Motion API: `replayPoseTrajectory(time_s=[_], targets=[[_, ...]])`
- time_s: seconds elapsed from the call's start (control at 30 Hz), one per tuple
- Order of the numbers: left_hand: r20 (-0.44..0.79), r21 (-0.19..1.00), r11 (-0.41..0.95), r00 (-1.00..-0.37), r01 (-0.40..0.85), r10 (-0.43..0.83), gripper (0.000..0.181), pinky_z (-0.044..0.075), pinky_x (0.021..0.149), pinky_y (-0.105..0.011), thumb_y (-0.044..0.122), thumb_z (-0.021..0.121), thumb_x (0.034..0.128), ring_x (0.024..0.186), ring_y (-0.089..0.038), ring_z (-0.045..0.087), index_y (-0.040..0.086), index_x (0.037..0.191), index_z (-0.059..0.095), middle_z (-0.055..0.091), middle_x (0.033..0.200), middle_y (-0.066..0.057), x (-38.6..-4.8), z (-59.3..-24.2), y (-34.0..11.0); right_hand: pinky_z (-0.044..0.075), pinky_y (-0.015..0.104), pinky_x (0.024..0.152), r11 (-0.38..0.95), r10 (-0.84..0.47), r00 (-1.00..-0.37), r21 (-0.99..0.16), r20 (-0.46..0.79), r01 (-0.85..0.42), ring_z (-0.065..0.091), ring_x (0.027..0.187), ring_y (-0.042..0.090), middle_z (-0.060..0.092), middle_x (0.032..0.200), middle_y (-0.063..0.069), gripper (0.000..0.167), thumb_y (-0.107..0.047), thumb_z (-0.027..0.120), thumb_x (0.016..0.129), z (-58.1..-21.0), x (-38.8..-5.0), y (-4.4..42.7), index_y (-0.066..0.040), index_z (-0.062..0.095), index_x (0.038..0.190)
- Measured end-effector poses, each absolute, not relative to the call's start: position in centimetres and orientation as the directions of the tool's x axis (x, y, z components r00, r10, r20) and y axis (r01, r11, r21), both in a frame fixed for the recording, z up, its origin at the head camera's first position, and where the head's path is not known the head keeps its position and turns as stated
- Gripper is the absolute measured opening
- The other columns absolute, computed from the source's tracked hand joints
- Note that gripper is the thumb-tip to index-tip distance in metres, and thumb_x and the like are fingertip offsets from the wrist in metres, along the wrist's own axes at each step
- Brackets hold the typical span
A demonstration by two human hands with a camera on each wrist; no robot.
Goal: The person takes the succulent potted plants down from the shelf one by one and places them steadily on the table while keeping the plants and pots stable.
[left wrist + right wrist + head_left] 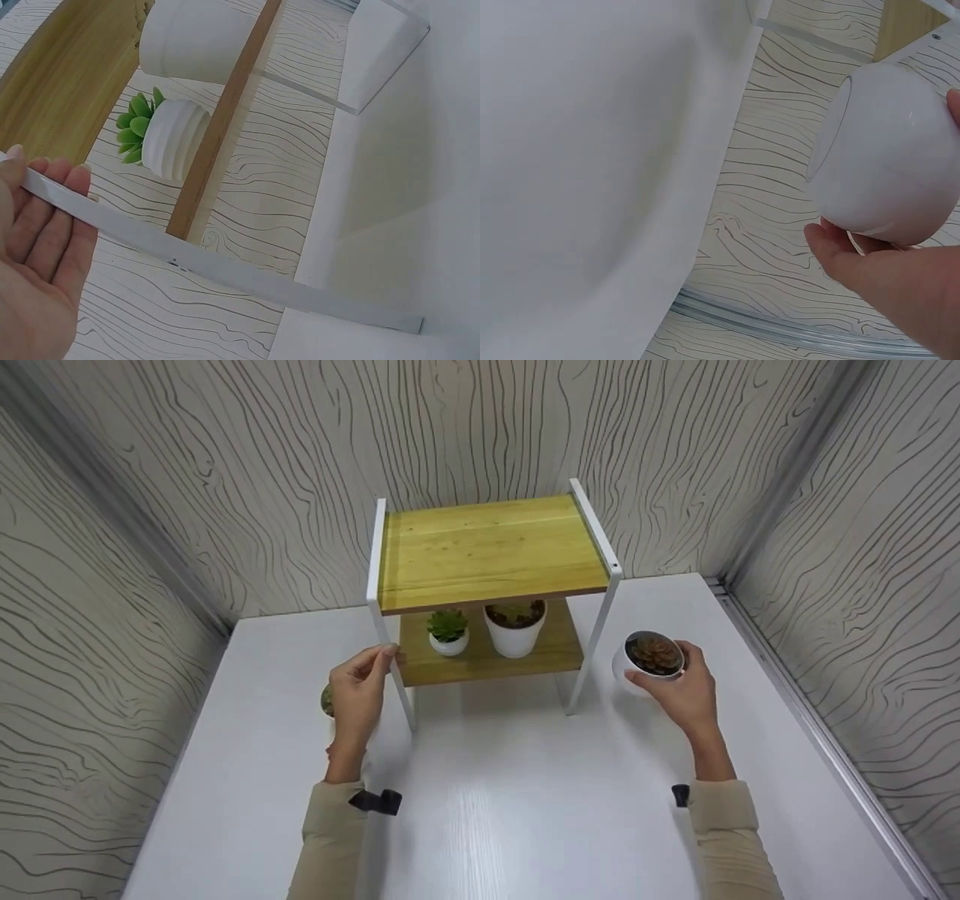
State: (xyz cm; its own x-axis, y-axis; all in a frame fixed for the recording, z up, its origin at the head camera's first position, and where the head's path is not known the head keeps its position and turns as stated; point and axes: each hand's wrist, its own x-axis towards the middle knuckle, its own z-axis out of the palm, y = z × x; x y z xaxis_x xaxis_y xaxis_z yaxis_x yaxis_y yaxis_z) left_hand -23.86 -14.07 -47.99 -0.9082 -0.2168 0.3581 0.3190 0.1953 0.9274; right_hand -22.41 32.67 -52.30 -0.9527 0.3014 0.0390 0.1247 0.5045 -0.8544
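My right hand [684,690] grips a white pot with a reddish-brown succulent [654,654], right of the shelf. In the right wrist view the white pot [889,154] is off the table, its base in sight, thumb and fingers on opposite sides. My left hand [358,690] holds the left front leg of a two-tier shelf [487,551]; in the left wrist view the white leg [135,234] passes between thumb and fingers. On the lower tier stand a small ribbed pot with a green plant [448,631] and a larger white pot [516,631], its top partly hidden.
Another plant [327,701] stands left of the shelf, mostly hidden behind my left hand. The white table [480,810] lies under everything. Wood-grain patterned walls [480,427] close in the back and both sides, with a metal rail [817,727] along the table's right edge.
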Motion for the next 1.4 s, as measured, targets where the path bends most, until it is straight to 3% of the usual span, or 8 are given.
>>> replayPoseTrajectory(time_s=[0.3, 0.5, 0.73, 1.4], targets=[[0.349, 0.931, 0.187, -0.912, 0.312, -0.216, 0.022, 0.058, 0.084, -0.019, 0.022, 0.070, 0.1021, 0.089, -0.012, 0.075, 0.004, 0.107, 0.082, 0.081, 0.097, -0.016, -23.8, -47.9, -13.9, 0.037, 0.066, 0.121, 0.533, 0.302, -0.953, -0.830, 0.004, 0.166, 0.040, 0.150, 0.046, 0.040, 0.162, 0.029, 0.113, -0.045, 0.089, 0.082, -54.3, -25.2, 33.7, 0.000, 0.023, 0.162], [0.342, 0.934, 0.184, -0.917, 0.307, -0.206, 0.026, 0.058, 0.086, -0.020, 0.024, 0.071, 0.1019, 0.087, -0.010, 0.074, 0.001, 0.107, 0.081, 0.081, 0.095, -0.016, -23.8, -48.0, -13.9, 0.034, 0.065, 0.124, 0.534, 0.310, -0.950, -0.819, -0.042, 0.211, 0.038, 0.152, 0.047, 0.036, 0.163, 0.030, 0.116, -0.047, 0.088, 0.082, -55.7, -26.7, 33.8, 0.002, 0.020, 0.163], [0.341, 0.931, 0.214, -0.914, 0.296, -0.217, 0.023, 0.056, 0.084, -0.019, 0.023, 0.070, 0.1024, 0.091, -0.011, 0.073, 0.004, 0.107, 0.082, 0.082, 0.097, -0.014, -23.7, -47.9, -13.9, 0.036, 0.061, 0.123, 0.507, 0.318, -0.948, -0.846, 0.003, 0.167, 0.041, 0.150, 0.046, 0.041, 0.160, 0.031, 0.112, -0.043, 0.088, 0.083, -57.4, -28.2, 33.9, 0.003, 0.023, 0.161], [0.320, 0.941, 0.191, -0.922, 0.281, -0.220, 0.025, 0.058, 0.088, -0.018, 0.025, 0.070, 0.1023, 0.094, -0.011, 0.075, 0.003, 0.109, 0.081, 0.081, 0.099, -0.015, -23.8, -47.8, -14.0, 0.033, 0.058, 0.127, 0.468, 0.363, -0.931, -0.858, -0.032, 0.212, 0.039, 0.153, 0.043, 0.039, 0.163, 0.029, 0.111, -0.040, 0.088, 0.083, -58.7, -29.3, 33.6, 0.002, 0.022, 0.162]])
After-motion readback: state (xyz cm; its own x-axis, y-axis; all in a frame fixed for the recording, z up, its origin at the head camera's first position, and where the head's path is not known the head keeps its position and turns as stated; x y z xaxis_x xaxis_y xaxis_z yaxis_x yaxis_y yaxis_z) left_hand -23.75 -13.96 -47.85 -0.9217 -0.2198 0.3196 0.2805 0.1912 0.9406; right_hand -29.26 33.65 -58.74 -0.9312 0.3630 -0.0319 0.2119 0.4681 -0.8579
